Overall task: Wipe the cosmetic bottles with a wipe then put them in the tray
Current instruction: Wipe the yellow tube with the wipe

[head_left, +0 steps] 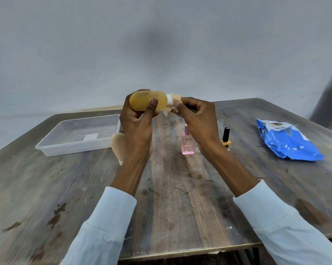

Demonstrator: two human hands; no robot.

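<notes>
My left hand [136, 127] grips an amber oval bottle [142, 99] lying sideways in the air above the table, its white cap pointing right. My right hand [197, 117] pinches a pale wipe [173, 101] wrapped around that cap. A clear plastic tray [52, 139] lies on the table to the left, holding only a small white label. A pink perfume bottle [187, 144] and a yellow nail-polish bottle with a black cap [226, 139] stand on the table below my right hand. A beige bottle [117, 146] lies partly hidden behind my left wrist.
A blue wipes packet [287, 142] lies at the right of the worn wooden table [180, 197], its flap peeled open. A small clear glass item [198, 150] shows beside the pink bottle, mostly hidden by my right wrist. A dark chair stands at the far right.
</notes>
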